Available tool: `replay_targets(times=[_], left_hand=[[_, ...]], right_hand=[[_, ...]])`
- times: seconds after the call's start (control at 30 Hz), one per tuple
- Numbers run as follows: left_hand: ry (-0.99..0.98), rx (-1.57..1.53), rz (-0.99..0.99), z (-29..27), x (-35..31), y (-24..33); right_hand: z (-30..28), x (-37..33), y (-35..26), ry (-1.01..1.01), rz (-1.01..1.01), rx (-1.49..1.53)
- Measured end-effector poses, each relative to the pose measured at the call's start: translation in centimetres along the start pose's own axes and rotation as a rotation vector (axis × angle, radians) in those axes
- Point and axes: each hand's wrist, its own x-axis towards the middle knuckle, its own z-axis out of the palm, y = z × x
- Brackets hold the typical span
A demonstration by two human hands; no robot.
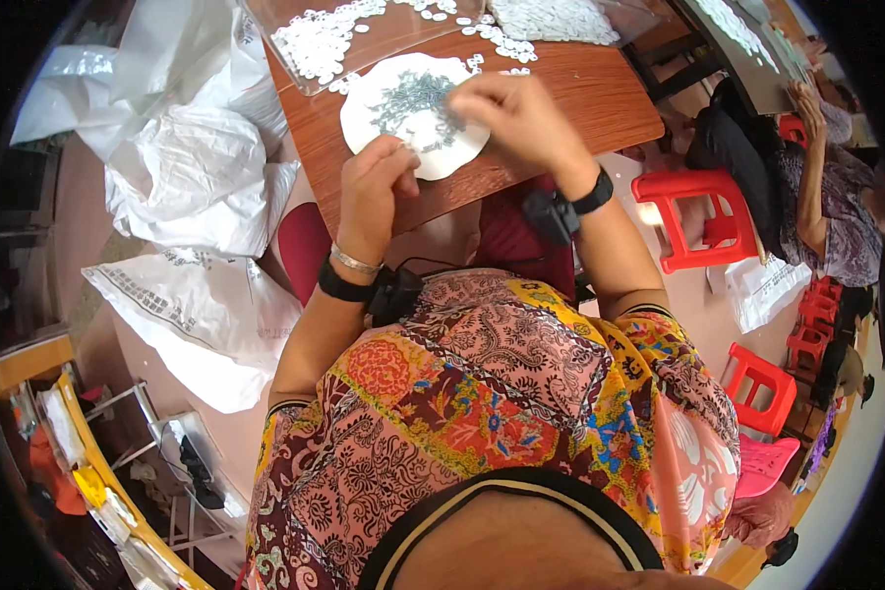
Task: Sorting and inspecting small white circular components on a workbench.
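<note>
— So, how should this step go, do you think?

— Slowly, I would say. The left hand [376, 187] rests on the near left rim of the white round piece [415, 113] and seems to pin it to the counter [580, 93], fingers curled down on the edge. The right hand [514, 116] hovers over the far right part of the piece, fingertips pinched together. It may be grasping one small dark bit from the heap [418, 103] in the middle, though the view is too small to tell for sure.

— So what makes it go well?

— Keeping the left hand pressed so the piece does not slide, and picking with fingertips only, one bit at a time, so the heap stays together in the middle rather than scattering toward the edge of the counter.

— Where does the piece lie, exactly?

— On the brown counter, directly beyond both hands, between them. The left hand touches it, while the right hand is just above it.

— And around it?

— Farther off lie scattered white discs [315, 44], some on a clear tray [310, 87] at the far left and more at the far middle. White plastic bags [192, 167] are heaped to the left of the counter. A red stool [693, 216] stands to the right, and beyond it another person [826, 211] sits at another table.
</note>
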Motion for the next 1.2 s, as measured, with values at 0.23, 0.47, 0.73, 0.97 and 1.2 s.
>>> replay_targets(times=[0.23, 0.47, 0.73, 0.97, 1.2], left_hand=[[0.034, -0.169, -0.015, -0.2, -0.3, 0.7], [0.016, -0.158, -0.022, -0.3, -0.6, 0.5], [0.018, -0.162, -0.023, -0.2, -0.8, 0.6], [0.011, -0.087, 0.003, 0.3, -0.3, 1.1], [-0.046, -0.144, 0.020, 0.6, 1.3, 1.9]], right_hand=[[-8.0, 2.2, 12.1, 0.207, 0.126, -0.404], [-7.1, 4.0, 11.7, -0.001, 0.141, -0.433], [-6.4, 4.3, 10.7, -0.049, 0.152, -0.527], [-5.1, 3.7, 9.5, 0.051, 0.052, -0.186], [-2.1, 1.6, 1.4, -0.101, 0.138, 0.640]])
